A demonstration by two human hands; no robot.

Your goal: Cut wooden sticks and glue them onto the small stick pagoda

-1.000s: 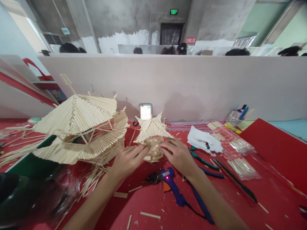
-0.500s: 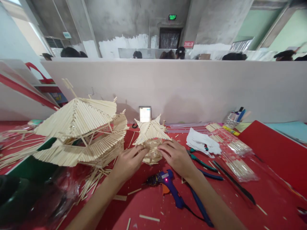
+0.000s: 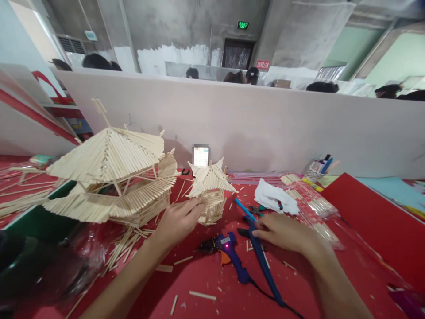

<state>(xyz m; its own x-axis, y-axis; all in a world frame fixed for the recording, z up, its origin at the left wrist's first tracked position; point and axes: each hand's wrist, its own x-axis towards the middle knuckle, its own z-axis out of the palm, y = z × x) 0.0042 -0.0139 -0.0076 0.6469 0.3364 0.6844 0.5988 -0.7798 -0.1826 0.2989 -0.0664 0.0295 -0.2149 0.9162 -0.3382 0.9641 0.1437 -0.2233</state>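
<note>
A small pavilion model made of thin wooden sticks stands on the red table. My left hand rests against its lower left side, fingers closed on the base. My right hand has come off the model and lies to the right, its fingers closed on the blue-handled pliers. A blue hot glue gun with a red light on lies just in front of the model, between my two hands.
A large stick pagoda model stands to the left, with loose sticks under it. White cloth and packets of sticks lie right. A red board and a pen holder sit far right. A grey partition backs the table.
My right hand left the small pavilion and moved right and nearer to me, onto the blue-handled pliers. My left hand stayed on the model. The view tilted slightly.
</note>
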